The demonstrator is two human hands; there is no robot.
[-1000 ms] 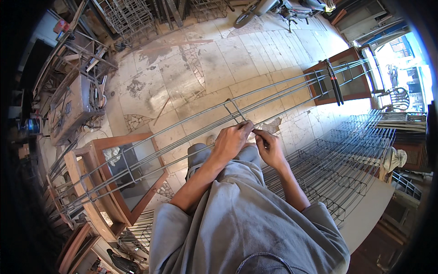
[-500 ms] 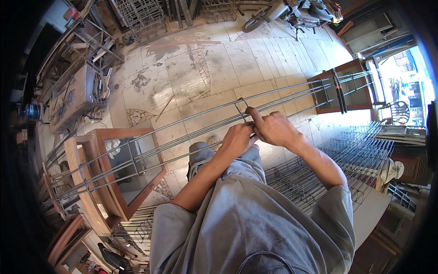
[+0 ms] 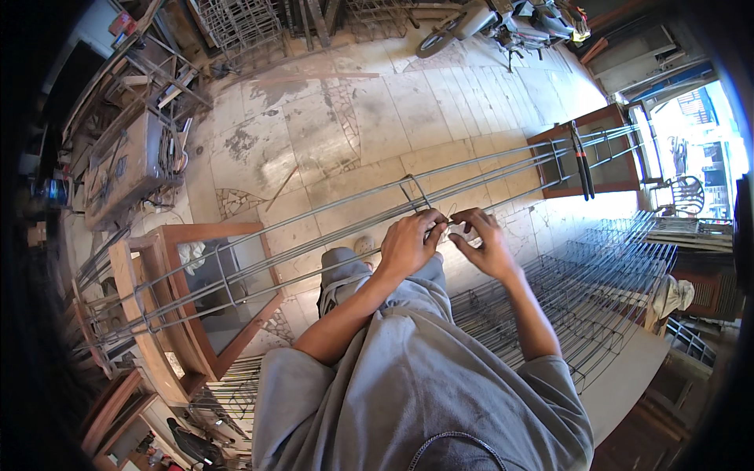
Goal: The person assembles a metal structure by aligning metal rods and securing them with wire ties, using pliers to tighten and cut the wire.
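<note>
A long cage of steel bars (image 3: 314, 250) runs across in front of me, with a square steel stirrup (image 3: 413, 191) around the bars near the middle. My left hand (image 3: 410, 243) is closed in a pinch at the nearest bar, just below the stirrup, on a thin tie wire (image 3: 451, 210). Close on its right, my right hand (image 3: 485, 245) has its thumb and curled fingers apart beside the wire. Farther right, pincers with red-and-black handles (image 3: 583, 161) hang over the bars.
A wooden frame (image 3: 177, 290) supports the bars at left, another (image 3: 593, 149) at right. Finished steel cages (image 3: 581, 275) are stacked at my right. A motorcycle (image 3: 510, 27) stands at the far side; a cluttered bench (image 3: 133, 169) is at far left.
My right hand has come off the stirrup, moving down and apart from the left hand. The stirrup now leans differently, and the thin wire shows between my hands.
</note>
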